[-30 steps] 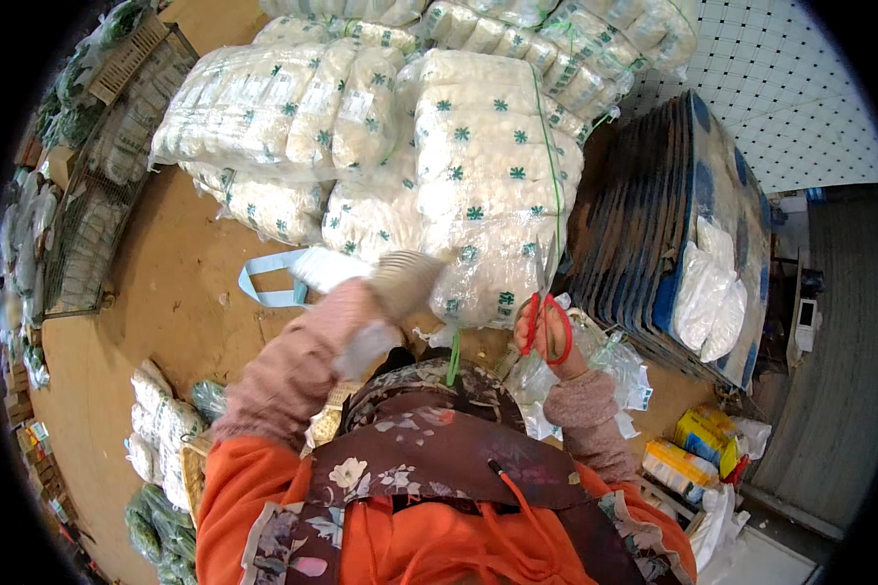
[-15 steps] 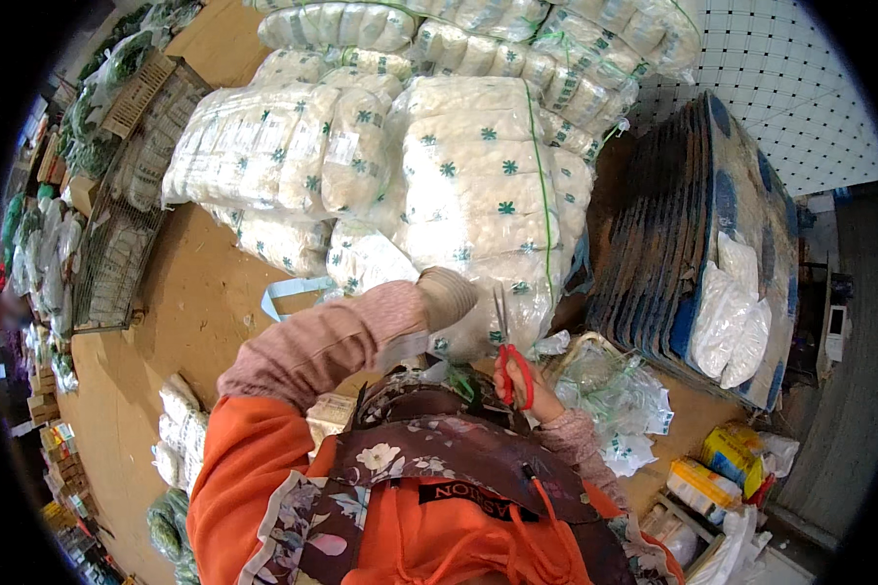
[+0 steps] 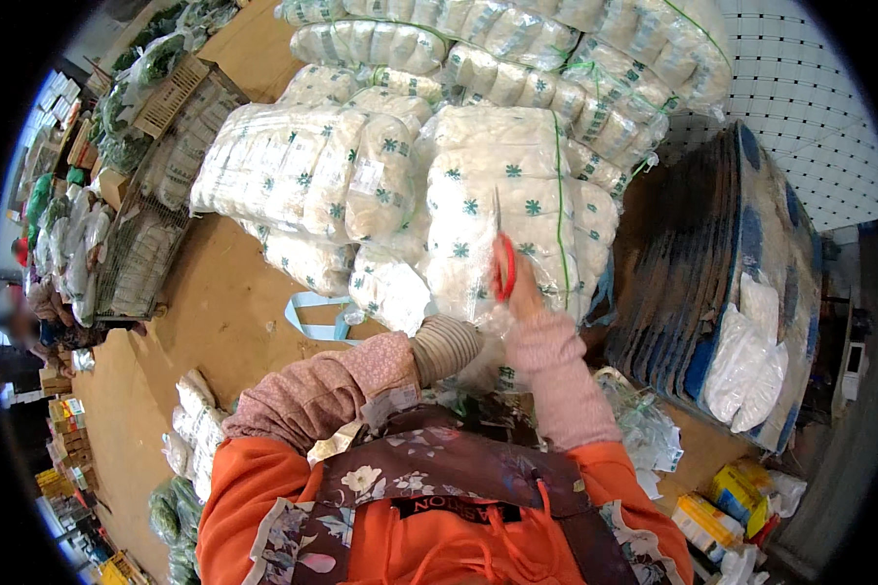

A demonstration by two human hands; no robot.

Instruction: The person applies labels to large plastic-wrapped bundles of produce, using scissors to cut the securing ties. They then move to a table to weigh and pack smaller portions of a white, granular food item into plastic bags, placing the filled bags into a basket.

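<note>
Red-handled scissors (image 3: 504, 268) are gripped in my right hand (image 3: 525, 290). Their blades point away from me, over the large clear plastic bale of white packs (image 3: 458, 234) printed with green marks. A green strap (image 3: 563, 224) runs along this bale's right side. My left hand (image 3: 454, 346), under a striped cuff or glove, is at the near end of the bale, beside the loose plastic. Its fingers are hidden from view. A white paper sheet (image 3: 400, 297) lies on the plastic just beyond it.
More wrapped bales (image 3: 302, 171) lie left and behind. A light-blue strap loop (image 3: 312, 317) rests on the brown floor. To the right stands a stack of dirty blue-edged sheets (image 3: 693, 263) with white bags (image 3: 746, 366). A wire cage (image 3: 146, 244) stands far left.
My right hand has carried the scissors forward and up over the bale. My left hand now appears lower in the picture, along with the bales, as the view has shifted.
</note>
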